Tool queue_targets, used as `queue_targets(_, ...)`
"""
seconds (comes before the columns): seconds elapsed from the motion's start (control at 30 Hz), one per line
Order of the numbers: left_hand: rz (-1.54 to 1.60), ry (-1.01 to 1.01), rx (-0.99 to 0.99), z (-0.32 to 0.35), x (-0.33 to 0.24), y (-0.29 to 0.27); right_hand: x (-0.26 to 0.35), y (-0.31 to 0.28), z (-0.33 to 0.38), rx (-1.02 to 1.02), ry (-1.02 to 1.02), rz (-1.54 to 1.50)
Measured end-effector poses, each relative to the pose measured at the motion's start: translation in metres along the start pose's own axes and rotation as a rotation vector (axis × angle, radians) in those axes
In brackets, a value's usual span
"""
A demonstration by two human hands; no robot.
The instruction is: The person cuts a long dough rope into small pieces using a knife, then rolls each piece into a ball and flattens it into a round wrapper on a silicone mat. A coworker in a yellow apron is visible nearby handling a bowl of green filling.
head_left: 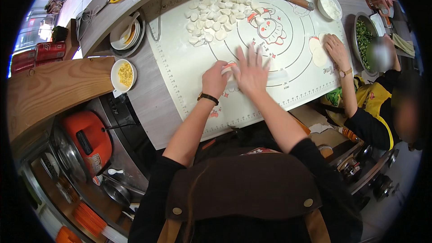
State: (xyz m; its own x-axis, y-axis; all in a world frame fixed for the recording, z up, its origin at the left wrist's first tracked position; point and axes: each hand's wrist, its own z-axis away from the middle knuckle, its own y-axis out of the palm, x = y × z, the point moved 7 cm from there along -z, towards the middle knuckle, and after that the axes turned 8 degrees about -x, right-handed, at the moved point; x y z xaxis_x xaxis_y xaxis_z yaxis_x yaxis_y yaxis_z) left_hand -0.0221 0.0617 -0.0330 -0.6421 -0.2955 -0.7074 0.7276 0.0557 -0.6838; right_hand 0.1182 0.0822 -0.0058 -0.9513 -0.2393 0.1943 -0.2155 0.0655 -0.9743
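Both hands pressed a rolling pin [252, 77] on the mat [180, 63]: left hand [214, 80] gripping, right hand [252, 74] flat, released; uneven pressure might tear the dough.

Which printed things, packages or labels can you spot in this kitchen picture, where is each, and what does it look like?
Pastry mat: on the counter under both hands, pale cream, with ring lines, ruler edges and a red-and-white cartoon animal.
Red cans: far left on a shelf, stacked, with white markings.
Rice cooker: lower left, round, orange-red, small pale label at its front.
No screens show.
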Motion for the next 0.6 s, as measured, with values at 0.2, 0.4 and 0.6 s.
queue_targets(0.2, -0.138, 0.052, 0.113, -0.036, -0.009, -0.01, 0.006, 0.002, 0.006, -0.027, -0.022, -0.128)
queue_targets(0.4, -0.038, -0.145, -0.11, 0.012, 0.012, -0.019, 0.006, 0.002, -0.009, -0.05, -0.014, -0.067)
queue_targets(0.6, -0.23, 0.019, 0.125, -0.034, 0.002, -0.017, 0.011, 0.003, 0.026, 0.01, -0.051, -0.1)
